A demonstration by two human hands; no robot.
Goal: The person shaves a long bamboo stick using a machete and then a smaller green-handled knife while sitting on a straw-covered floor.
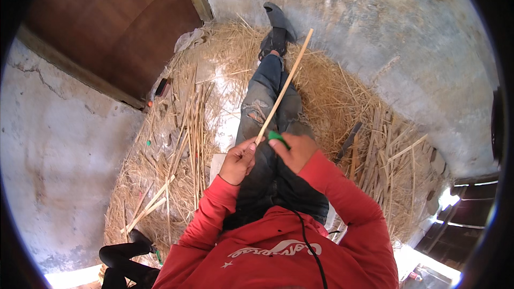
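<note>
My left hand (pixel 237 161) is closed in a pinch around the lower end of a long, pale bamboo-like stick (pixel 289 80). The stick slants up and to the right over my outstretched legs. Close beside it, my right hand (pixel 300 151) is wrapped around a small green object (pixel 278 139), perhaps a tool's handle. Its working part cannot be made out. Both hands are above my thighs, in red sleeves, with the right hand near the stick's lower end.
Straw and shavings (pixel 225 43) litter the floor. Long split sticks (pixel 195 128) lie to the left, and darker strips (pixel 377 150) to the right. A plastered wall (pixel 375 21) and a brown door (pixel 118 21) stand beyond. Another person's dark-clothed limb (pixel 126 257) shows at lower left.
</note>
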